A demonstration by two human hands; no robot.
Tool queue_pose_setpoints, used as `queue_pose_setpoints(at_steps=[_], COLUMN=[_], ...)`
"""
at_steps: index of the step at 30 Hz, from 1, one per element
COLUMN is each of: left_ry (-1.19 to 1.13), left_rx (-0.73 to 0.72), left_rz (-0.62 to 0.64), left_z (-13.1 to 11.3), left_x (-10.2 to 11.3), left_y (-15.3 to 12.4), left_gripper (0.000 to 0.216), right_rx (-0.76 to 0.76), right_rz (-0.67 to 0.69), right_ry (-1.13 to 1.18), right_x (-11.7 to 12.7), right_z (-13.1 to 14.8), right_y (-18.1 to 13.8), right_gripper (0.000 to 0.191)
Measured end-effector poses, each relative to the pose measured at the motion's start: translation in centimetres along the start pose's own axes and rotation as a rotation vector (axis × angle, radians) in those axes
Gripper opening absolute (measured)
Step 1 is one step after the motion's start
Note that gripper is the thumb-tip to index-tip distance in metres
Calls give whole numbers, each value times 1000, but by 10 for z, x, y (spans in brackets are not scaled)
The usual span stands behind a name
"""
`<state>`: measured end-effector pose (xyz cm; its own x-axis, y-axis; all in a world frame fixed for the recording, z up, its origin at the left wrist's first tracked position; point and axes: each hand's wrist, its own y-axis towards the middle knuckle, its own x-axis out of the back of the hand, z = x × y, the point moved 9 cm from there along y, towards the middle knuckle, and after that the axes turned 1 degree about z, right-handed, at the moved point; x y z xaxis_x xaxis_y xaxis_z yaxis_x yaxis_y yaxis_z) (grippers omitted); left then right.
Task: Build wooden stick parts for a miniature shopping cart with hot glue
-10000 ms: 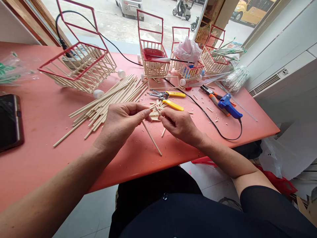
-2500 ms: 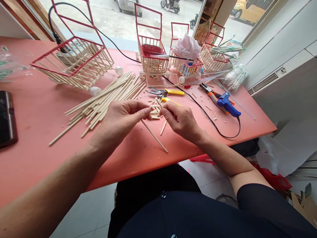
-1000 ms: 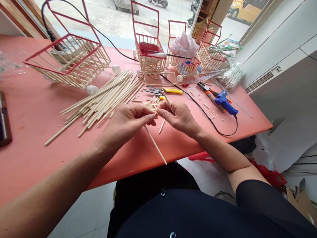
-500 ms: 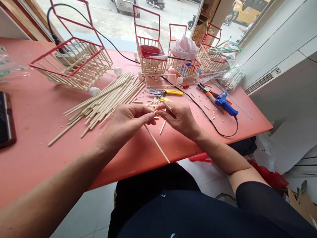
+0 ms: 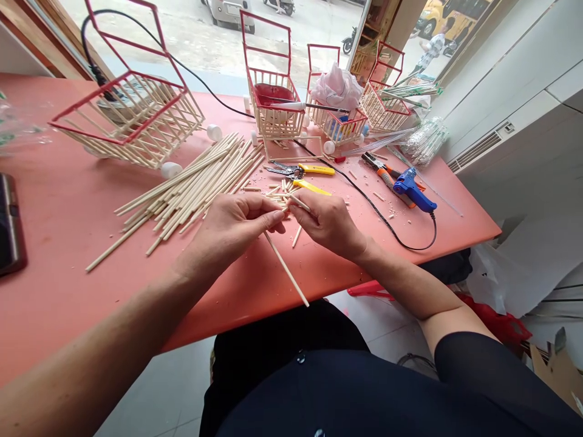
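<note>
My left hand [image 5: 237, 221] is closed in a pinch, and a thin wooden stick [image 5: 288, 270] slants out from under its fingers toward the table's front edge. My right hand [image 5: 330, 221] grips a short wooden stick [image 5: 300, 203] that shows between thumb and forefinger. The fingertips of both hands meet above the table; what lies right between them is mostly hidden. Just behind the hands lie cut stick pieces [image 5: 277, 195] and a wire stripper with yellow handles [image 5: 314, 170]. A pile of long wooden sticks [image 5: 195, 182] spreads beside my left hand.
Small stick-built carts with red rims, one large cart [image 5: 132, 121] at left and one holding a red bowl [image 5: 276, 100], stand at the back. A blue glue gun [image 5: 414, 188] and its black cable lie right, beside orange-handled pliers [image 5: 385, 173]. A phone [image 5: 10, 224] rests far left.
The right hand's stick has tipped lower, and the right fingers have closed in more. The long stick under my left hand has swung slightly nearer to me. The view has shifted slightly.
</note>
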<state>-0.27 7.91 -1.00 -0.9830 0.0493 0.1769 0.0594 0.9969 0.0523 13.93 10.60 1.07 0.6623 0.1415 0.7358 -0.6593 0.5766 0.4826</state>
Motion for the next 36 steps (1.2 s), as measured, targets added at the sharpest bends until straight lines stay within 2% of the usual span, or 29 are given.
queue_pose_setpoints(at_steps=[9,14,19,23,25,32,34,36], left_ry=[16,32,72,60,45,15,23,37], left_rx=[2,-33,-43,-24,-24,-6,10,28], left_rz=[10,45,55,53,50,26,13,2], left_z=[-4,-3,-1,-1,-3,-9,-7,-5], left_x=[-2,-5,-5,-5,-5,-4,-2,0], left_y=[-2,-1,0,0,0,-2,-2,-2], left_gripper=[22,18,19,20,20,24,25,25], right_rx=[-184,-199,-168,-138,-146,-374,-393,-398], right_rz=[46,156,206,146,133,259,234,152], right_ry=[370,610,558,342,324,692,755,780], right_x=[0,-8,-9,-4,-3,-21,-20,-10], right_z=[-14,-20,-18,-14,-12,-21,-24,-30], right_y=[5,9,9,8,7,0,1,4], right_gripper=[41,48,38,24,23,47,52,53])
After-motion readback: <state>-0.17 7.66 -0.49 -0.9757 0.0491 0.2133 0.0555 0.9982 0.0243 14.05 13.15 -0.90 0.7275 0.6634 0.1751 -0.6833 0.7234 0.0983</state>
